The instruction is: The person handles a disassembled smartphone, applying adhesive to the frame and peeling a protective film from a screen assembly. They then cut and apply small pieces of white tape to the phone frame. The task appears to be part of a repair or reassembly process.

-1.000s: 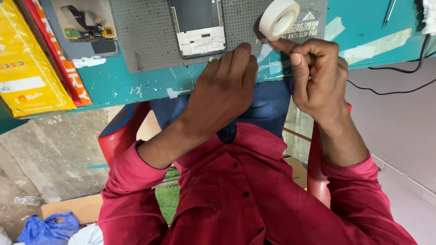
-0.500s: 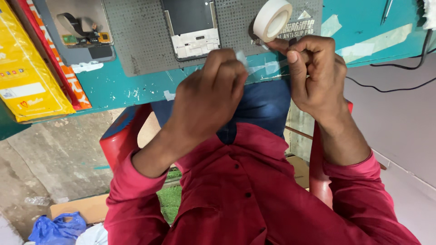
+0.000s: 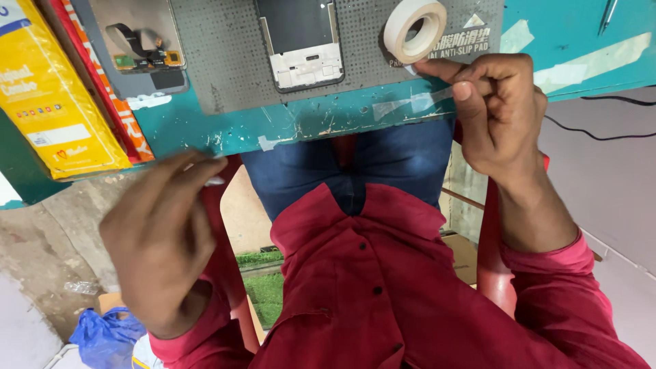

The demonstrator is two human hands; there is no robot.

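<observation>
Grey anti-slip mat above both hands, open phone frame on it; step looks like pulling tape off the roll; right hand pinches tape roll, roll on edge, hole facing camera; left hand pinched narrow on a clear tape strip, long axis left-right along the bench edge; next needs a clean tear, strip kept taut.

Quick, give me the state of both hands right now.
Left hand: fingers pinched shut on the pulled-out end of a clear tape strip.
Right hand: closed, holding the tape roll at the table edge.
</observation>
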